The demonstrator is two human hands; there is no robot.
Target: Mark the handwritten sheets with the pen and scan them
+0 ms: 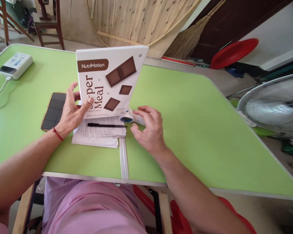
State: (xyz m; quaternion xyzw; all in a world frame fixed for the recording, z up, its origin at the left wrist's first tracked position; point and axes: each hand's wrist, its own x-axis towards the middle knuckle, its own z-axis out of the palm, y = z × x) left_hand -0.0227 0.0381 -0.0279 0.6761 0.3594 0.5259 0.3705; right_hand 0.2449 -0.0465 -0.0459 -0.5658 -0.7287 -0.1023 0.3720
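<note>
My left hand [74,109] is closed on a white box [95,87] labelled NutriMotion, with brown chocolate squares printed on its front. It grips the box's lower left side, thumb on the front, and the box stands tilted above the table. My right hand [150,128] has its fingers curved and apart, close around a white handheld device [126,119] with a small dark blue display. Whether the fingers touch the device is unclear. Beneath the box lie handwritten papers [100,132] with a black pen [104,125] across them; the box hides part of the papers.
A dark-screened phone [54,111] lies left of the papers on the green table [185,130]. A white power bank [16,66] with a cable sits at the far left. Beyond the right edge stands a fan [278,104]. A wooden chair [48,24] is behind the table.
</note>
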